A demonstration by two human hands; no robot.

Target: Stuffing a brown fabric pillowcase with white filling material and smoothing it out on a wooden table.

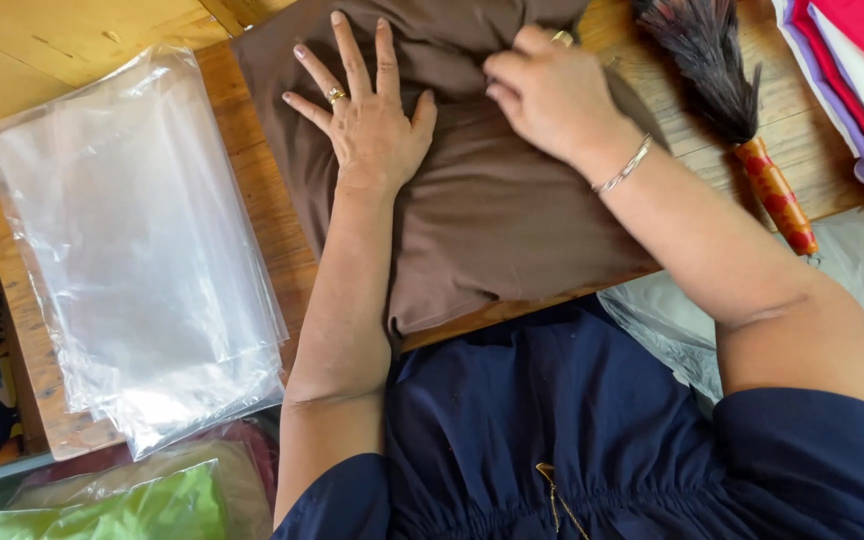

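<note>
A folded brown cloth (497,215) lies on a wooden table (272,230) in front of me. My left hand (367,110) rests flat on it, fingers spread, with a gold ring on one finger. My right hand (547,90) sits to its right with the fingers curled, pinching a fold of the same cloth near its top edge. A silver bracelet circles my right wrist.
A stack of clear plastic bags (132,250) lies on the table's left side. A feather duster with an orange patterned handle (742,110) lies at the right. Folded red, white and purple fabrics (852,70) sit top right. Bagged green cloth (142,505) is bottom left.
</note>
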